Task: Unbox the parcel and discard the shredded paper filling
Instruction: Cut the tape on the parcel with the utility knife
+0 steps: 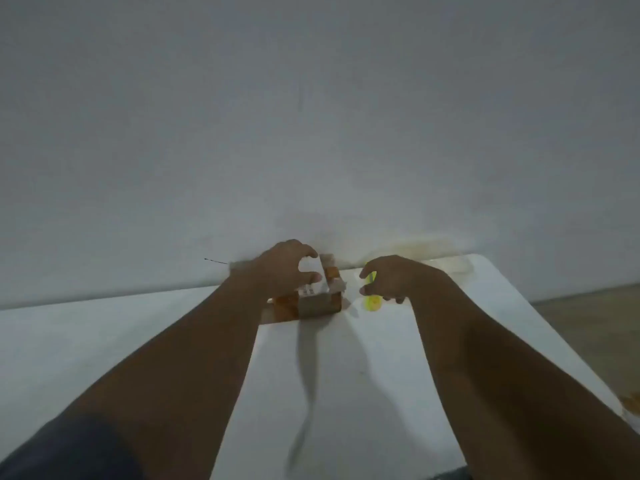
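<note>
Fingers of left hand curled wide over small brown parcel, thumb near its top; cannot tell if touching, picture blurry. White surface big, runs to grey wall. Parcel sits at far edge of surface, by wall, orange tape on sides. Right hand just beside parcel, fingers pinched on little yellow thing. Dark sleeve on left arm.

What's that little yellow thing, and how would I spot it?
Look along the far edge of the white table, by the wall. Right of the small cardboard parcel lies the yellow object, partly under the right hand. It is the only bright yellow thing there; too blurred to identify.
</note>
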